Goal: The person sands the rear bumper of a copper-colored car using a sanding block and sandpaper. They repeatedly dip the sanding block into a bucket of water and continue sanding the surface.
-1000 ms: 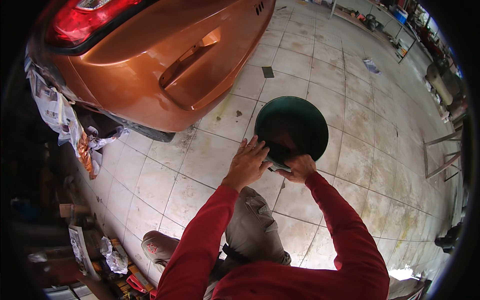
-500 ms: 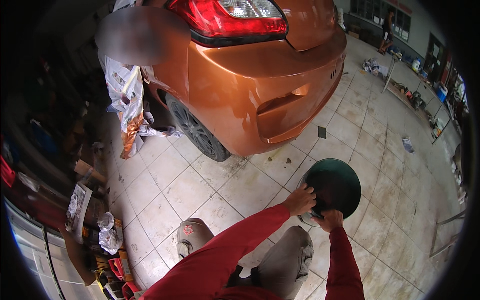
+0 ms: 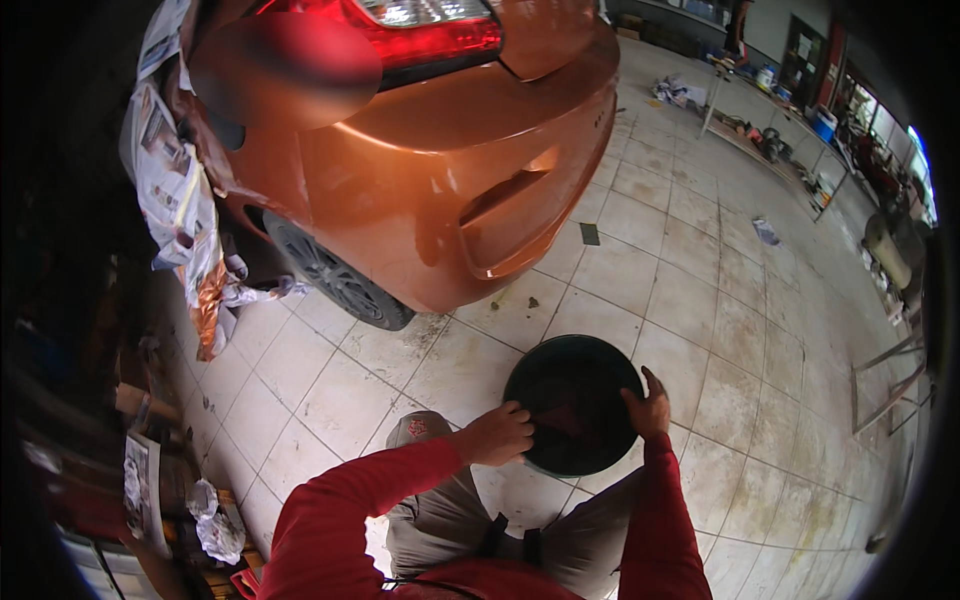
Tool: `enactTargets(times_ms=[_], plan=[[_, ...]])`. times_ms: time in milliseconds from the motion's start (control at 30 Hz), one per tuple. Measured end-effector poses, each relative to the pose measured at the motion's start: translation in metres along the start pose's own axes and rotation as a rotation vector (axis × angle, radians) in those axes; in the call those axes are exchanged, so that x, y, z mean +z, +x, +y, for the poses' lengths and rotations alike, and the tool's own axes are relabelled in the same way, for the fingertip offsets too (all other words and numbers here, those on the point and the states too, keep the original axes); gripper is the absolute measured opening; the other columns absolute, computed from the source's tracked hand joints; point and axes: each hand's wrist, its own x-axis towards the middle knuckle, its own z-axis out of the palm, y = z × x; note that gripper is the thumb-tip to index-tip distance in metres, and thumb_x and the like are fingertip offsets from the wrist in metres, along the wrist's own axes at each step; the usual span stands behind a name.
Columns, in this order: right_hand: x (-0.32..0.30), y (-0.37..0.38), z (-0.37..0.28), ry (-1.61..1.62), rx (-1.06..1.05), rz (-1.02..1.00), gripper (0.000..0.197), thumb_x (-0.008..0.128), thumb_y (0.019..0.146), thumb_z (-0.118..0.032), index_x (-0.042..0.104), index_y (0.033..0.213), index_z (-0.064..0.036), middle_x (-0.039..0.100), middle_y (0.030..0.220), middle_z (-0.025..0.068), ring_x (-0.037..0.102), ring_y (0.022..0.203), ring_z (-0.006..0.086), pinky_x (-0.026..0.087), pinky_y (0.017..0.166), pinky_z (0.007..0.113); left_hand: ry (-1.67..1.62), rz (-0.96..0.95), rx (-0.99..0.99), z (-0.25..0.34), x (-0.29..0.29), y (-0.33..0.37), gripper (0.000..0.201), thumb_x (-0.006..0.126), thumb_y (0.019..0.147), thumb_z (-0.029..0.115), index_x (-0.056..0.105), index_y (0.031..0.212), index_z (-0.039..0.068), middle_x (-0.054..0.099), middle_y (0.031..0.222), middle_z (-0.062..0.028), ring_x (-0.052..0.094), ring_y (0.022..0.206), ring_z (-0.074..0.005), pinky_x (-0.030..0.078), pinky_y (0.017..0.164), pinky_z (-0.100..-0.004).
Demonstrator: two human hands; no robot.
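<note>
In front of my knees is a round dark green bucket, seen from above. Its inside is dark, and a faint reddish shape in it cannot be made out. My left hand has its fingers curled over the left rim. At the right rim is my right hand, its thumb by the edge and its fingers stretched out and apart. Beyond the bucket is the rear corner of an orange car with a red tail light and a black wheel.
Printed paper sheeting hangs along the car's left side. Boxes and a crumpled white wrap lie at the lower left. A low metal-framed bench with tools is at the far right, near a standing person. Stained pale tiles cover the floor.
The bucket now sits farther left and between my hands. My left hand has moved to its left rim, and my right hand to its right side with fingers spread. The view has shifted.
</note>
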Motion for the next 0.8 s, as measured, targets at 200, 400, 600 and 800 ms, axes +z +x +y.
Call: enactTargets(times_ms=[200, 400, 600, 800], plan=[[0.031, -0.047, -0.039, -0.051, 0.224, -0.171, 0.061, 0.081, 0.09, -0.048, 0.063, 0.135, -0.0107, 0.077, 0.11, 0.0263, 0.072, 0.107, 0.051, 0.056, 0.092, 0.059, -0.153, -0.425, 0.008, 0.0, -0.019, -0.02, 0.031, 0.085, 0.084, 0.043, 0.081, 0.094, 0.014, 0.076, 0.101, -0.0034, 0.07, 0.106, -0.0285, 0.055, 0.085, -0.0457], [0.044, -0.071, -0.042, -0.081, 0.178, -0.093, 0.046, 0.071, 0.099, -0.034, 0.057, 0.136, -0.011, 0.074, 0.116, 0.0253, 0.071, 0.105, 0.0511, 0.055, 0.087, 0.061, -0.573, -0.286, -0.281, -0.053, 0.04, 0.103, 0.036, 0.076, 0.094, 0.039, 0.081, 0.107, 0.006, 0.078, 0.104, -0.021, 0.074, 0.102, -0.0451, 0.058, 0.09, -0.0537], [0.053, -0.059, -0.066, -0.036, 0.136, -0.174, 0.037, 0.064, 0.1, -0.015, 0.054, 0.135, -0.0119, 0.071, 0.122, 0.022, 0.069, 0.107, 0.0501, 0.055, 0.086, 0.061, -0.657, -0.473, -0.604, -0.073, 0.26, 0.122, 0.04, 0.067, 0.103, 0.036, 0.074, 0.125, 0.003, 0.075, 0.121, -0.0246, 0.075, 0.109, -0.0408, 0.06, 0.093, -0.0543], [0.045, -0.065, -0.053, -0.007, 0.167, -0.12, 0.034, 0.064, 0.099, -0.013, 0.057, 0.133, -0.0138, 0.072, 0.12, 0.0194, 0.07, 0.106, 0.0475, 0.056, 0.084, 0.06, -1.829, -0.561, -1.649, -0.018, 0.248, 0.105, 0.034, 0.065, 0.106, 0.028, 0.07, 0.128, 0.004, 0.072, 0.127, -0.0254, 0.075, 0.107, -0.0426, 0.063, 0.093, -0.0588]])
